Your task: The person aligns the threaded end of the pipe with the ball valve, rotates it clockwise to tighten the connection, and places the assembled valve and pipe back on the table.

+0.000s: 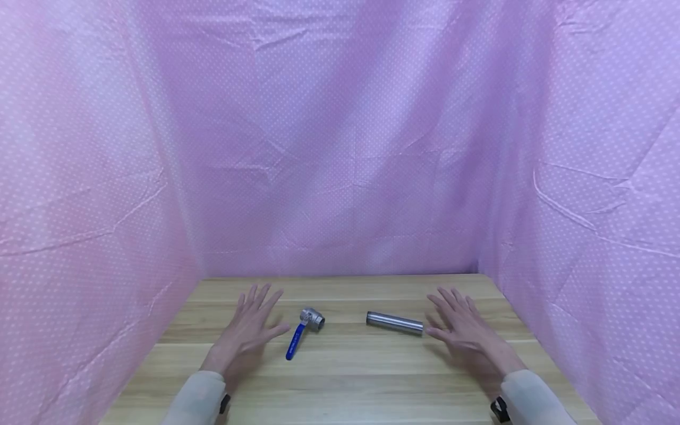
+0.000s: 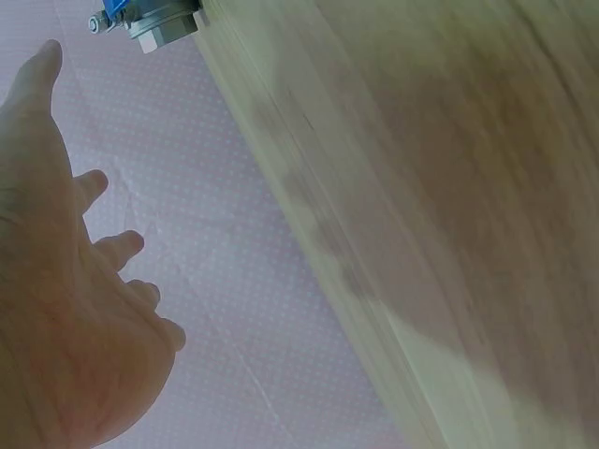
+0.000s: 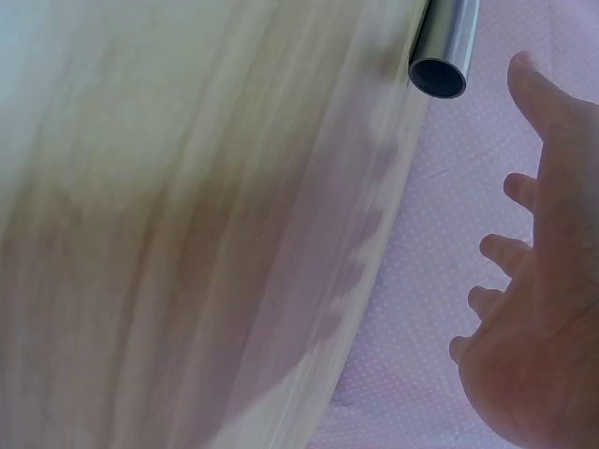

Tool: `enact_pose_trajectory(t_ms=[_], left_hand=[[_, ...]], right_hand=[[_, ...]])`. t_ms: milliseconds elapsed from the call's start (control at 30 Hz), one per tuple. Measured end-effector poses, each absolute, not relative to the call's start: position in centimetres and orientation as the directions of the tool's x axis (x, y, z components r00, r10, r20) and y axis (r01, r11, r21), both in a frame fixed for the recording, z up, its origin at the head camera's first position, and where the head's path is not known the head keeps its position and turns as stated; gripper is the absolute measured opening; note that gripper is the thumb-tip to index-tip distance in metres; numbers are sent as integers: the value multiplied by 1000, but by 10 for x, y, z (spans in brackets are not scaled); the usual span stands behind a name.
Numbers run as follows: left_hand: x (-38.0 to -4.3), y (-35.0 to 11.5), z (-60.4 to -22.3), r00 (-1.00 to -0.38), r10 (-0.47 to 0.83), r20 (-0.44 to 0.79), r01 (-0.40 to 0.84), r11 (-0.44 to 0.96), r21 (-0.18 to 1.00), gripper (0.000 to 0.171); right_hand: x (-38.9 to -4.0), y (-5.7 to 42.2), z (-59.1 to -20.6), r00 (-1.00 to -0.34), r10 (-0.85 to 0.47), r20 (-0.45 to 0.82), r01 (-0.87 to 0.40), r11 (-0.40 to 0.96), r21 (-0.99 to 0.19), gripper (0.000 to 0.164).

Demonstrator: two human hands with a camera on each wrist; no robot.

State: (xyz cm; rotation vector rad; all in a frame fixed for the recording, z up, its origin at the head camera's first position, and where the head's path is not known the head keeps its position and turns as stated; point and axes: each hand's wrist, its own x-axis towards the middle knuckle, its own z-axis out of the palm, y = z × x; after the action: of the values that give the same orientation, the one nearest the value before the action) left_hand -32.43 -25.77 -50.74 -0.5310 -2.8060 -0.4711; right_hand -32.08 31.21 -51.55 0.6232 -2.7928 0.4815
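A metal ball valve [image 1: 312,319] with a blue lever handle [image 1: 295,342] lies left of the table's middle. To its right lies a smooth steel pipe [image 1: 395,323], slightly slanted; its hollow end [image 3: 438,78] faces the right wrist camera. My left hand [image 1: 248,328] hovers over the wood left of the valve, fingers spread, thumb pointing toward the handle and holding nothing. On the other side, my right hand [image 1: 461,323] is spread above the table, its thumb near the pipe's right end. In the left wrist view only part of the valve [image 2: 164,23] shows at the top.
The wooden table [image 1: 340,378] has light planks. Pink dotted cloth [image 1: 340,147] hangs behind it and along both sides. Pale sleeves [image 1: 198,396] cover both forearms, with a black strap [image 1: 500,408] at the right wrist. Both hands cast shadows on the wood.
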Motion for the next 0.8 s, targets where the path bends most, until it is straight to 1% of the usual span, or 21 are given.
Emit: enact_pose_trajectory(t_ms=[300,533,800], left_hand=[[-329,-248,-508,-907,341,246,412,842,349,91],[-337,-238,-507,-923,358,142,383,812,441,91],[-344,-230,-507,-906,416,73,388,751,534,86]], right_hand=[[-323,303,-516,-883,-391,260,-456,844,-283,88],[-325,292,-517,-886,-406,225,-460,826,-324,89],[-325,280,-518,-891,-416,184,-455,810,-369,89]])
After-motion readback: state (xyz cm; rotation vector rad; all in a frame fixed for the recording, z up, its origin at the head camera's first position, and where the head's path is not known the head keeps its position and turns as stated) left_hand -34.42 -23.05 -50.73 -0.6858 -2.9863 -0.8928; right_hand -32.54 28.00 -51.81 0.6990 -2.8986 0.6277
